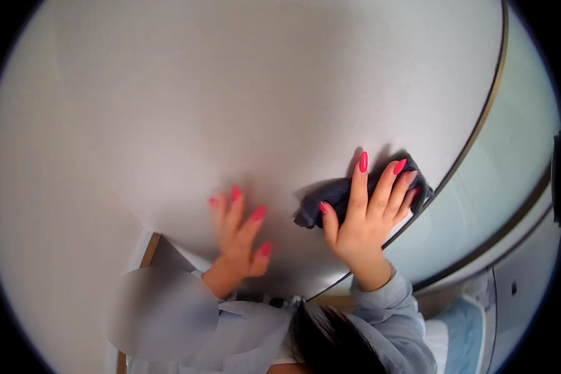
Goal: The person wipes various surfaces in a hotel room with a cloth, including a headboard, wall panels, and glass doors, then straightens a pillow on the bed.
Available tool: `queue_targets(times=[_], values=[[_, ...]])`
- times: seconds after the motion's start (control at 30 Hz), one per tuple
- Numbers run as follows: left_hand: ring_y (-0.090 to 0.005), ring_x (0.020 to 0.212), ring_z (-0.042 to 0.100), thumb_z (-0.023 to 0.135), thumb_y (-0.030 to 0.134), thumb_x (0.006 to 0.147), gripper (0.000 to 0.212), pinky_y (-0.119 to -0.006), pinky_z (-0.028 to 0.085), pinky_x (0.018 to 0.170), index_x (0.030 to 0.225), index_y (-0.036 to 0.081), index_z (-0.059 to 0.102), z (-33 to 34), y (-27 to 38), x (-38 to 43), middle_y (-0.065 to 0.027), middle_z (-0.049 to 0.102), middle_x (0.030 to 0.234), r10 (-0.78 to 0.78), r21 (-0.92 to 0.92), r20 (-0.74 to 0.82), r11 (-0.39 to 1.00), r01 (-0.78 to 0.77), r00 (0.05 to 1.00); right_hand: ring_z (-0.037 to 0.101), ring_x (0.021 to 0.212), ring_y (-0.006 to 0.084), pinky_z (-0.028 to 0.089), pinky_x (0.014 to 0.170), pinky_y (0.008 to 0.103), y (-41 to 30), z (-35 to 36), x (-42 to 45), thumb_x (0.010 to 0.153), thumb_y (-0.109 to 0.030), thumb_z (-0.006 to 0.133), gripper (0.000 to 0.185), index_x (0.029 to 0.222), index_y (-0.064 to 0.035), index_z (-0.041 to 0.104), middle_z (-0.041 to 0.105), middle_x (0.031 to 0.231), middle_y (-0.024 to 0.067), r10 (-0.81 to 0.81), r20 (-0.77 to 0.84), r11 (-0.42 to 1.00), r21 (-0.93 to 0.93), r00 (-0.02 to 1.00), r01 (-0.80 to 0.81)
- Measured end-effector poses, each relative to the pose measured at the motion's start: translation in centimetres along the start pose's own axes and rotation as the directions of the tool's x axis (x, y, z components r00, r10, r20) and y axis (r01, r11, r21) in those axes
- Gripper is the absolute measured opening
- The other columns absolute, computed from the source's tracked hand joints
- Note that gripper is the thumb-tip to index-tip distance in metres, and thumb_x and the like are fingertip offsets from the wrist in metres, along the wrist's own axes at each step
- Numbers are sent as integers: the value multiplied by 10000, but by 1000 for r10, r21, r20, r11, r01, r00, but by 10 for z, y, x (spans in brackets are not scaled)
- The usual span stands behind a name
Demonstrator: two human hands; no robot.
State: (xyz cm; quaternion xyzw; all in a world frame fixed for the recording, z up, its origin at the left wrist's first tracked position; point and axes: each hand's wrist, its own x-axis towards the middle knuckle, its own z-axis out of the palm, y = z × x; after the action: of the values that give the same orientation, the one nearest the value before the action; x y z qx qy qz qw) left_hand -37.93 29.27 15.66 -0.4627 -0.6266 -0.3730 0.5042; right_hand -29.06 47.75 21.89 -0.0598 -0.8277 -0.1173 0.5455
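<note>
My right hand (367,224) presses a dark, crumpled cloth (332,196) against a smooth, light grey panel (271,117). Its thumb and fingers lie spread over the cloth, whose far end reaches the panel's right edge. To the left, my left hand (238,238) is slightly blurred, its fingers apart and nothing in them. It is at or just off the panel; I cannot tell whether it touches.
A dark and brass-coloured edge strip (488,105) bounds the panel on the right. Beyond it is a pale greenish panel (477,187). A black object (558,177) sits at the far right. Below it lies a blue and white item (463,332).
</note>
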Motion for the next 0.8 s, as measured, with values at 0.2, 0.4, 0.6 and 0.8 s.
queue_targets(times=[0.2,0.4,0.6,0.8], values=[[-452,1257,358,305,298,916,480,-592,155,1069,1319,54,395,-50,-59,-11,-229,437,1321,-66,-23,-296,998,62,953,69,1344,517,41,1053,604,0,-2,17,858,-600,327,734,1394,-101,377,167,1471,272,208,-169,973,-60,963,-221],[-421,1224,394,282,358,952,462,-583,199,1069,1301,71,379,-50,-65,-10,-212,455,1295,-175,-132,-526,984,123,832,170,1358,363,143,1054,528,-145,58,67,814,-483,470,711,1393,-84,367,270,1460,153,-61,-227,967,226,972,113],[-417,1183,435,323,488,918,581,-537,263,1052,1280,41,400,-52,-62,-5,-213,459,1293,-170,-260,-801,962,-79,573,356,1285,240,315,978,358,-212,69,66,810,-256,491,635,1405,-87,347,343,1444,98,-446,-206,886,38,871,462],[-435,1204,419,339,256,894,470,-525,260,1070,1264,-29,401,-72,-78,-7,-268,456,1277,-67,-81,-541,996,27,838,525,1118,154,415,873,267,-124,55,28,828,-163,510,604,1397,-74,328,396,1399,101,-483,64,738,567,873,367]])
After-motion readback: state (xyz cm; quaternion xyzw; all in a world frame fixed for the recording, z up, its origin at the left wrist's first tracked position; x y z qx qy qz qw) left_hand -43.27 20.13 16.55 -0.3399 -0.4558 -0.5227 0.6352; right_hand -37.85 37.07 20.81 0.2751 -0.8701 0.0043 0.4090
